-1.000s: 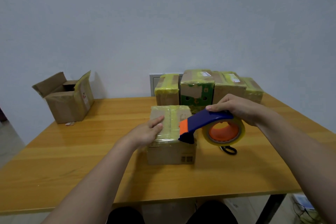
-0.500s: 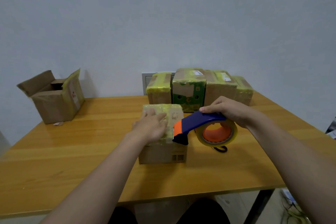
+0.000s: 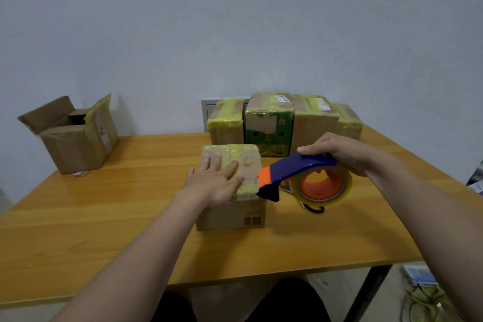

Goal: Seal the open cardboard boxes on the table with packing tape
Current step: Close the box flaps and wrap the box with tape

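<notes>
— Where is the left hand (image 3: 214, 183) lying?
— Flat, fingers spread, on the taped box (image 3: 235, 214) mid-desk (image 3: 104, 217).
— And the right hand (image 3: 345, 151)?
— Gripping the tape dispenser (image 3: 300, 172) at that box's right edge. The open box (image 3: 70, 136) is sitting far left.

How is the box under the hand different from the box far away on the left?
The near box has its flaps shut and taped yellow across the top; the far-left box has flaps standing open. The left hand presses flat on the near box; nothing touches the far-left box. Both are brown cardboard.
</notes>
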Tool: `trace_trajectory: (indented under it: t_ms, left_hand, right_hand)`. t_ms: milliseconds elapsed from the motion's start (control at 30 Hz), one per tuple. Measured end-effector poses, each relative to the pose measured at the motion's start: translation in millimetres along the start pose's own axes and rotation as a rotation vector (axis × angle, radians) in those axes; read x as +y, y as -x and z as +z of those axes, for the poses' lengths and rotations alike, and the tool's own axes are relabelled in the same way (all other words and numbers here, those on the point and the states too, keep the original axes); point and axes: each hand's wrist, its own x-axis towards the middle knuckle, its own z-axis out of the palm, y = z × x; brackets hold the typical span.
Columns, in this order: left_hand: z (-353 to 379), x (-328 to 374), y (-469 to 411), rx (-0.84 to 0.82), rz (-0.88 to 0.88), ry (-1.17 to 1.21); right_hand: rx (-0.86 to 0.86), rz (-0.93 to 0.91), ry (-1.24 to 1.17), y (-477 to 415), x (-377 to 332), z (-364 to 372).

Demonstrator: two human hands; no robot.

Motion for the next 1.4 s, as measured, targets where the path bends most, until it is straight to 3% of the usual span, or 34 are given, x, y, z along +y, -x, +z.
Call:
trace_trajectory:
  t_ms: [267, 400, 500, 800, 1200, 1400]
  left_hand:
    - [-10.4, 7.3, 1.7, -0.045, -0.024, -0.028]
    - [-17.4, 28.1, 0.1, 0.049, 0.022, 0.083]
    - [-13.5, 35.6, -3.0, 0.012, 0.021, 0.159]
    - [-1.7, 13.1, -10.3, -0.008, 0.036, 0.000]
    - [0.4, 12.0, -12.5, -0.001, 0.038, -0.014]
    - [0.6, 13.4, -12.9, -0.002, 0.039, -0.014]
  right_hand:
    - [0.013, -0.006, -0.002, 1.1, 15.3, -2.4]
    - [0.027, -0.011, -0.016, -1.1, 17.1, -2.4]
    - [0.036, -0.029, -0.025, -2.5, 15.7, 2.4]
    - [0.035, -0.045, -0.014, -8.6, 14.9, 17.4]
    - [0.014, -0.031, -0.038, 1.5, 28.6, -2.5]
    - [0.023, -0.049, 0.072, -2.2, 22.1, 4.0]
